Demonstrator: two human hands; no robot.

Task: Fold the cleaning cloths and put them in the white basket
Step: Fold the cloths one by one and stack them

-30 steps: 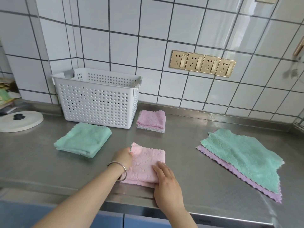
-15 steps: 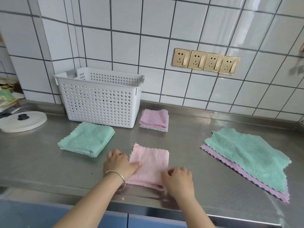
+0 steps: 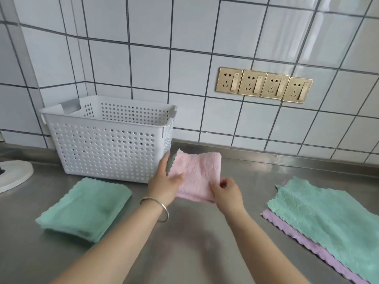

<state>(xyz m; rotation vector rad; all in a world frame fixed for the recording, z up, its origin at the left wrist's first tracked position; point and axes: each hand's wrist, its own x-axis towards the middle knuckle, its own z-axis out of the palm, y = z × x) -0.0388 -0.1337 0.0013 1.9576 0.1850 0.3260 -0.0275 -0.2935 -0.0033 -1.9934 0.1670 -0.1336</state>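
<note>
No text, label, brand or number can be read anywhere.

On the worktop (image 3: pixel 205 242) are four cloths in view, one pink (image 3: pixel 196 175), two green (image 3: pixel 86 208) (image 3: pixel 332 218), one purple (image 3: pixel 287 228), plus one basket (image 3: pixel 106 144), one white disc (image 3: pixel 14 175), and four wall sockets (image 3: pixel 264 85).

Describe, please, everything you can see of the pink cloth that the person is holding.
The pink cloth is a soft, plush-looking square with an embossed pattern, folded into a compact pad. A scalloped edge with a grey underside shows at its upper left corner. Both hands hold it in front of the white basket: the left hand grips its left side, and the right hand pinches its lower right corner. Whether it is clear of the steel counter cannot be told.
</note>
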